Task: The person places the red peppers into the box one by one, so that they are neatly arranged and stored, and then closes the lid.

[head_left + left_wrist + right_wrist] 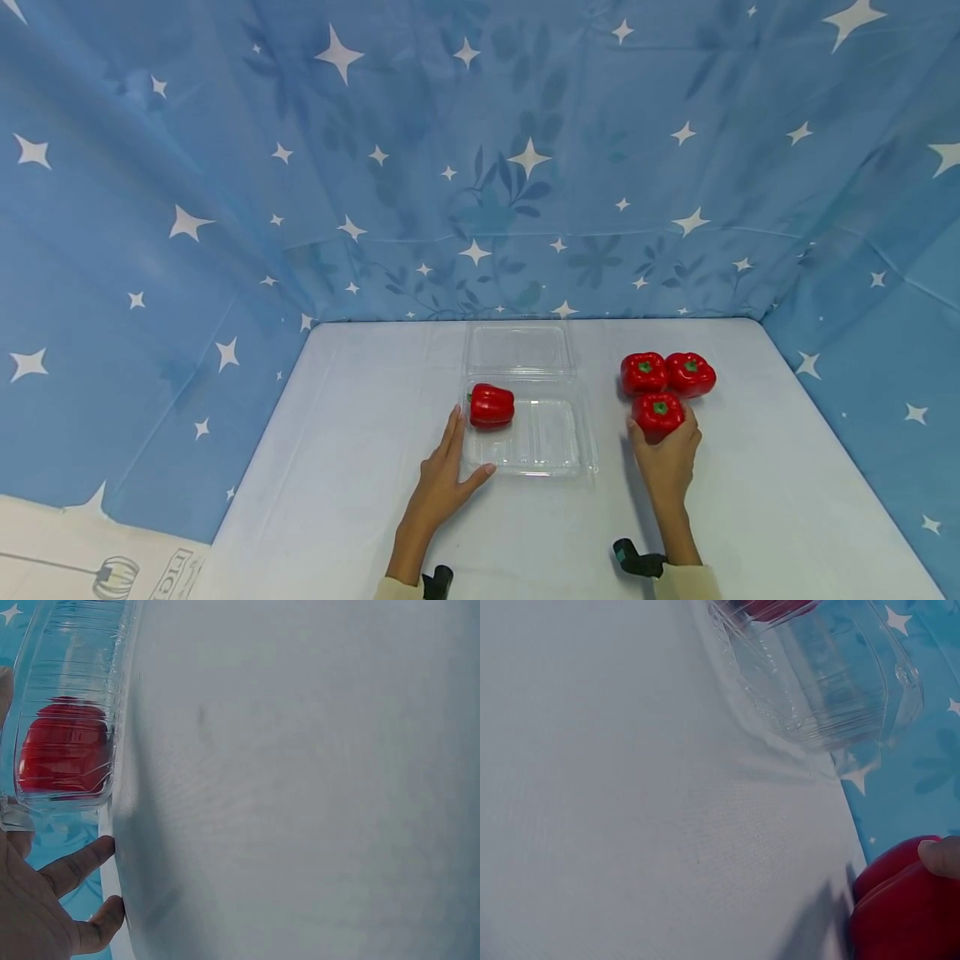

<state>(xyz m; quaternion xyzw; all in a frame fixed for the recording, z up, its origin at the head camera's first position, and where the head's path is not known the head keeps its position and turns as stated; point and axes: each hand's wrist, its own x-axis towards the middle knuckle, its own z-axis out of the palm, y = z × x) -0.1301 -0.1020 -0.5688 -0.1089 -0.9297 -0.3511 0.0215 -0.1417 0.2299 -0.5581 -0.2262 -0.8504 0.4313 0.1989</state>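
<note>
While the left-hand grip (444, 482) lies spread along the near-left corner of a clear plastic container (558, 437), its fingers straight and apart and its thumb reaching round to the front edge, the right-hand grip (666, 462) is clamped on a red pepper (658, 414), thumb on one side and fingers on the other. That held pepper is on the right side of the white table (337, 400), stem upward, just in front of a back-left pepper (643, 374) and a back-right pepper (690, 375) that sit side by side; whether it has left the surface I cannot tell. A fourth pepper (492, 407) lies on its side in the left part of the container, green stem pointing left, and the lid (517, 348) is folded back flat beyond the far edge. The step in hand looks like picking up a pepper, with the left side steadying the container, though how firmly it presses does not show. From here, I judge, the next move calls for a straight lift that leaves the two neighbours undisturbed; any carry leftward would need height over the container's right wall, whose open floor lies beside the fourth pepper.
</note>
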